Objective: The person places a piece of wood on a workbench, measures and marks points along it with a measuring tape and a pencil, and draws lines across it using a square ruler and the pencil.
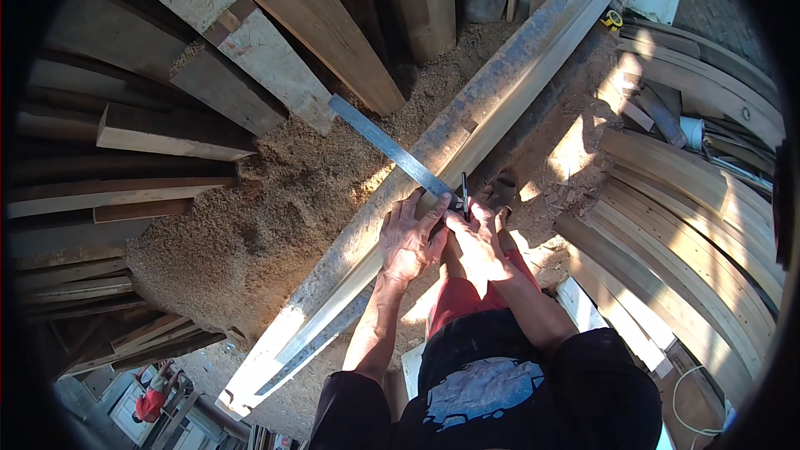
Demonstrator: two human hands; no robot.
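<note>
A long pale wooden beam (492, 108) runs diagonally from the lower left to the upper right. Across it lies a grey metal square ruler (383, 140). My left hand (408, 237) lies flat on the beam, pressing down the ruler's near end. My right hand (477, 237) is closed around a dark pencil (464, 194), its tip held against the beam at the ruler's edge. The two hands touch each other.
Sawdust (275, 208) covers the ground to the left of the beam. Stacked planks (167, 129) fill the left and top. Curved wooden pieces (692, 208) are piled at the right. A yellow tape measure (612, 20) sits near the beam's far end.
</note>
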